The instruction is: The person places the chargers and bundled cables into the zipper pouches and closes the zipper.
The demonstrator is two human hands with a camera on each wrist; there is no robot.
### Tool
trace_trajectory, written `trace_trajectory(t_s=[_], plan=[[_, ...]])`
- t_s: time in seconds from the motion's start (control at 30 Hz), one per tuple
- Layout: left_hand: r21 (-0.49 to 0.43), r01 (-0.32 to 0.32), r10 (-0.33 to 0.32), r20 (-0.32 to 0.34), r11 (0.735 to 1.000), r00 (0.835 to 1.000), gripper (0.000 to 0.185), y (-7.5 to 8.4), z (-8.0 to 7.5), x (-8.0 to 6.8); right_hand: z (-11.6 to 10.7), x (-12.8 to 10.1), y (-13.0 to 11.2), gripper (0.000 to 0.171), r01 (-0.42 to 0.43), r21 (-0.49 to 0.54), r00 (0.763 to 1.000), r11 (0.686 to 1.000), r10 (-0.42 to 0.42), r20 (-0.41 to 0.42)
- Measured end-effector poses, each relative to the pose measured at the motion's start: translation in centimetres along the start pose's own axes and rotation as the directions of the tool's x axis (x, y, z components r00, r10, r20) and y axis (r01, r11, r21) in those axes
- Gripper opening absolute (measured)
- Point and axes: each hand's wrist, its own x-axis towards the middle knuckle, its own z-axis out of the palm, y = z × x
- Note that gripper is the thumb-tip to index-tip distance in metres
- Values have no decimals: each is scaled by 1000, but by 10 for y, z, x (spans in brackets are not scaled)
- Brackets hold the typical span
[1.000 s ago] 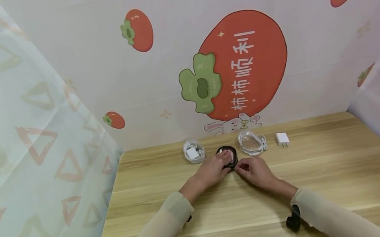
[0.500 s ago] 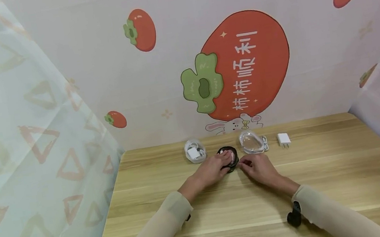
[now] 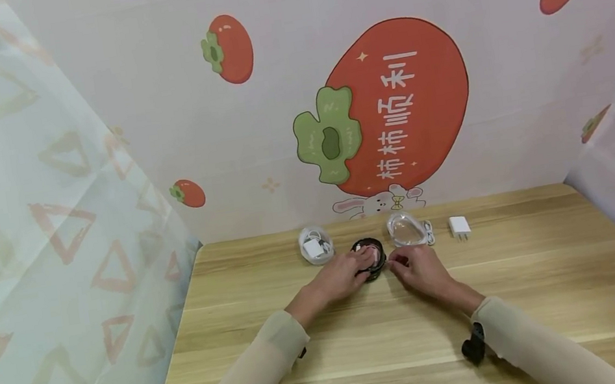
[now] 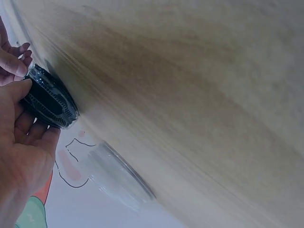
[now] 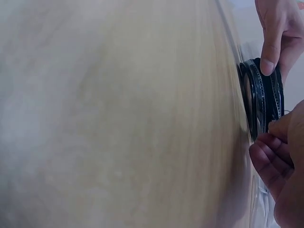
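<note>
My left hand [image 3: 345, 275] is holding the black round case [image 4: 47, 97] on the wooden table [image 3: 377, 353], the thumb pressing its near side while the other fingers are reaching over its top and round its edge, a little spread. The case is resting flat, and two toothed bands are running along its side wall; something pinkish is showing inside its dark ring, partly covered by my fingers.

My right hand [image 3: 421, 271] is sitting just to the right of the case, thumb and forefinger narrowing together at its edge in a pinch, the remaining fingers curling loosely. I cannot tell exactly which small part of the edge they are pinching.

Left of the case and slightly behind it, a clear round pouch [image 3: 308, 259] is holding a white plug [image 3: 313, 248] and a white cable [image 3: 323, 242]. Right of the case and slightly behind it, a clear ring-shaped pouch [image 3: 398, 232] is lying, with a bundled white cord [image 3: 429, 232] touching its right side. Farther right of the case, a white charger [image 3: 458, 226] is lying with its prongs pointing towards me. Behind the case, a printed backdrop [image 3: 251, 128] is hanging, showing a large red persimmon [image 3: 420, 110].
</note>
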Motion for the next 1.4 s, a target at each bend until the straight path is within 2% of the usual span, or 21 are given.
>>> trace_trajectory(t_s=[0.43,0.6,0.73,0.93,1.07,1.23,1.4], plan=[[-28,-15,16,32,999,999,47,-3,-3,-4,8,10,5,10,-73,-39,997,997,71,-37],[-6,-24,24,26,1000,999,47,-1,-1,-5,6,6,6,10,-113,-10,994,994,113,-5],[31,-18,18,-8,999,1000,49,3,0,-3,1,3,4,10,-123,25,992,992,122,24],[53,43,-40,-55,998,998,53,9,1,2,2,-1,4,4,-101,5,994,995,100,52],[79,77,-71,-73,994,995,54,12,3,5,4,-6,2,5,-82,30,995,996,81,51],[122,85,-74,-88,989,993,52,14,4,7,5,-11,-2,5,-55,57,997,997,51,63],[109,75,-68,-67,991,995,51,13,5,7,4,-14,-6,8,-52,56,996,997,48,78]])
